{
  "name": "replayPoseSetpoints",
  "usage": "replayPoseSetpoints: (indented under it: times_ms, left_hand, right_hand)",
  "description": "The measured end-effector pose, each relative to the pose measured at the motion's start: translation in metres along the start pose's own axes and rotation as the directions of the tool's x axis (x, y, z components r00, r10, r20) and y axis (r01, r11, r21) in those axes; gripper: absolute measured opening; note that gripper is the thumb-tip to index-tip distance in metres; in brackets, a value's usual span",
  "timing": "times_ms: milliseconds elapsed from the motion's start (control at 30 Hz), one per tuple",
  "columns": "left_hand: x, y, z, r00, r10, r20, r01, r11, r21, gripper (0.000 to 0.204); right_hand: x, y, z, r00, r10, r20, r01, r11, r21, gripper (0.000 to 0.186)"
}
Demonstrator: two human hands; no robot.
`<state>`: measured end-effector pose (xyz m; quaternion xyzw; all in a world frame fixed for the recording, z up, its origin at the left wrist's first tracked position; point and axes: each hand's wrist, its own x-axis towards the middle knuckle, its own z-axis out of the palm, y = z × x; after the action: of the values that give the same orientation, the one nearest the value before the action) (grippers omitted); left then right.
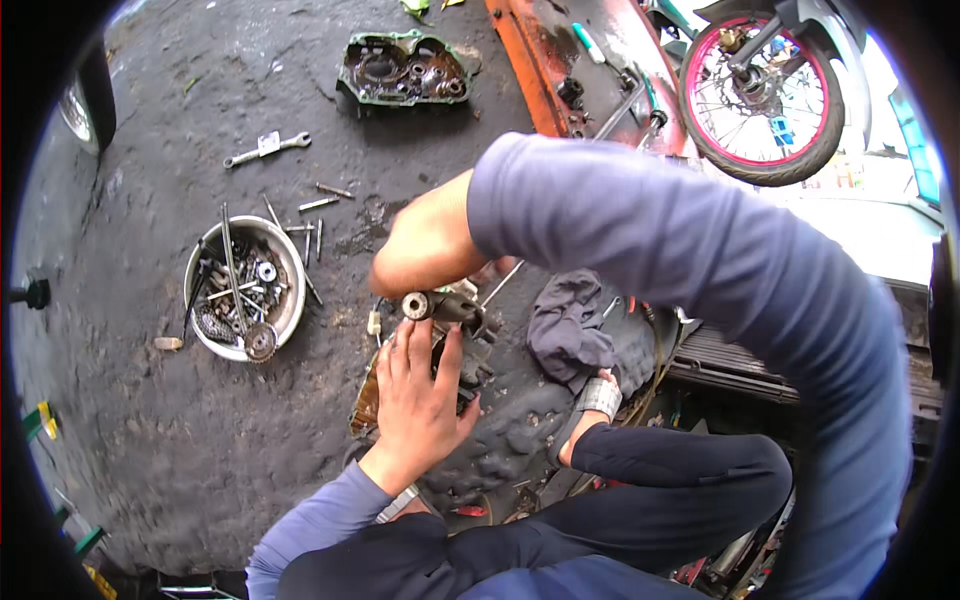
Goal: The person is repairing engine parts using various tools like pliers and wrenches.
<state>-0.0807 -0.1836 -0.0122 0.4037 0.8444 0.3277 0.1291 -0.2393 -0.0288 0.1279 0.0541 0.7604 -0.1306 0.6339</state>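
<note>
On the dark ground in front of me lies a greasy metal engine part (462, 312) with a round hollow end. My left hand (412, 390) rests on its near side, fingers stretched out and spread, the thumb apart. Beneath that hand shows part of an oily engine casing (368, 400). My right hand (425, 240) reaches across the far side of the part, its back toward me; its fingers are mostly hidden, so what they touch cannot be made out. A thin metal rod (502, 284) sticks out just right of the right hand.
To the left stands a round metal bowl (299, 300) of gears, bolts and rods. Loose pins (318, 204) and a combination wrench (268, 150) lie beyond. A crankcase half (405, 72) sits farther off. A dark cloth (570, 330) and a pink-rimmed motorcycle wheel (762, 95) are right.
</note>
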Motion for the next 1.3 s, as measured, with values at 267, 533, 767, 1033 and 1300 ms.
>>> replayPoseSetpoints:
  times_ms: [267,533,767,1033,1300]
  left_hand:
    - [-0.001,-0.003,0.013,0.997,0.079,0.002,-0.079,0.997,-0.012,0.099]
    - [0.021,0.030,-0.032,0.879,-0.167,0.446,0.059,0.967,0.247,0.097]
    - [0.039,0.072,-0.042,0.812,-0.448,0.374,0.358,0.888,0.287,0.073]
    - [0.039,0.068,-0.028,0.788,-0.502,0.358,0.386,0.854,0.347,0.075]
    - [0.047,0.066,-0.024,0.795,-0.454,0.403,0.347,0.885,0.312,0.078]
  right_hand:
    - [0.005,0.220,0.081,0.640,-0.259,-0.724,0.386,0.923,0.010,0.040]
    - [0.141,0.473,0.305,0.778,0.594,-0.206,-0.199,0.543,0.816,0.063]
    - [0.179,0.461,0.349,0.404,0.717,-0.568,0.112,0.578,0.808,0.022]
    - [0.184,0.465,0.319,0.267,0.460,-0.847,0.271,0.807,0.524,0.027]
    - [0.199,0.492,0.353,0.006,0.398,-0.917,0.270,0.882,0.385,0.034]
